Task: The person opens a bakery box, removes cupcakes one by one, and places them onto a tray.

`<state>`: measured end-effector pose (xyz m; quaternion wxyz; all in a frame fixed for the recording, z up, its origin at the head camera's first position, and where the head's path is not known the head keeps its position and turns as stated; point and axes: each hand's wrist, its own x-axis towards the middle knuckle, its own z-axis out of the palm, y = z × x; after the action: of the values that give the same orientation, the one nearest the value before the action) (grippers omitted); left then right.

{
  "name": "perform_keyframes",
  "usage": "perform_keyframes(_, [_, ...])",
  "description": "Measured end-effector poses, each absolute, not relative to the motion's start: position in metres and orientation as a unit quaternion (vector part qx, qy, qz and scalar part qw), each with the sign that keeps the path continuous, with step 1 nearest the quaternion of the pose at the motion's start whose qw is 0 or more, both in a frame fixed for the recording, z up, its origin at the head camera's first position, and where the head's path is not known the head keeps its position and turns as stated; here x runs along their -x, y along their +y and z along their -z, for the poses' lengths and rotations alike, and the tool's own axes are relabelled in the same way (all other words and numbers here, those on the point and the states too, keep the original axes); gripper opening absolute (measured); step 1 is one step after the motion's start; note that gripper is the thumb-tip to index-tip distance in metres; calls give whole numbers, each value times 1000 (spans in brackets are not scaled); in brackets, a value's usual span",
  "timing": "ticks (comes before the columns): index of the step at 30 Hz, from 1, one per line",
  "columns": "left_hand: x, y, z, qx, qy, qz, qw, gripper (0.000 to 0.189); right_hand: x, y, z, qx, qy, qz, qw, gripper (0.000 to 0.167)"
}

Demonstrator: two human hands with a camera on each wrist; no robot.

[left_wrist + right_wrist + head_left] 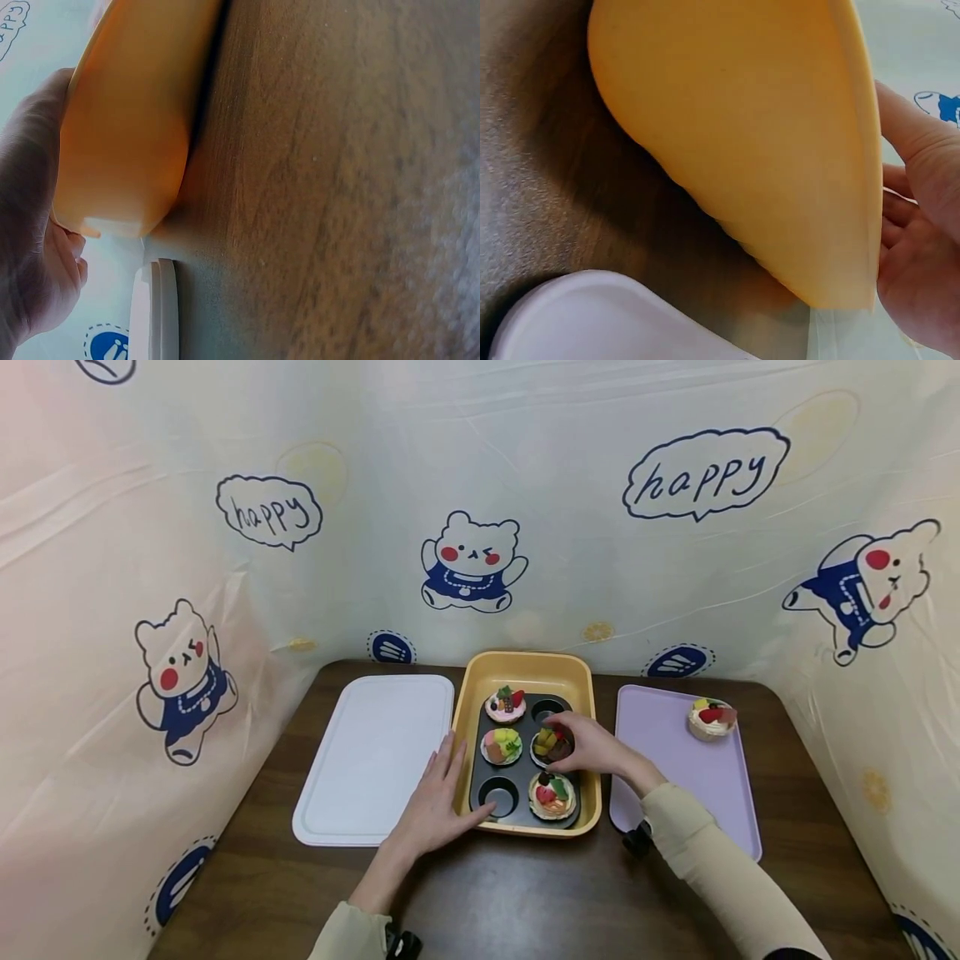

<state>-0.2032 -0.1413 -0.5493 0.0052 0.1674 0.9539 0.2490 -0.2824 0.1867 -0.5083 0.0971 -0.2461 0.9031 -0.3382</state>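
Beige sleeve point(738, 881) foremost, right hand point(596, 747) pinches a fruit tart point(549, 744).

**"Happy," Two Times**

The wall sheet point(570, 568) says "happy" twice. One is in the left cloud point(270, 512), up and to the left of the left hand point(438, 802). The other is in the right cloud point(707, 474), up and to the right of the right hand point(596, 747). In the left wrist view, a cut-off word point(13, 26) ends in "ppy" above the left hand. Marks on the blue badges point(392, 648) can't be read.

The left hand point(435, 806) extends straight fingers point(442, 762) while the right hand point(596, 750) curves inward.
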Motion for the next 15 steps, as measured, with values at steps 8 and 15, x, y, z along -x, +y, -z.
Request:
perform_keyframes(8, [204, -138, 550, -164, 952, -257, 11, 118, 284, 191, 505, 242, 909, 321, 109, 76])
perform_keyframes(15, [203, -141, 548, -160, 953, -254, 22, 119, 287, 190, 507, 257, 907, 308, 131, 74])
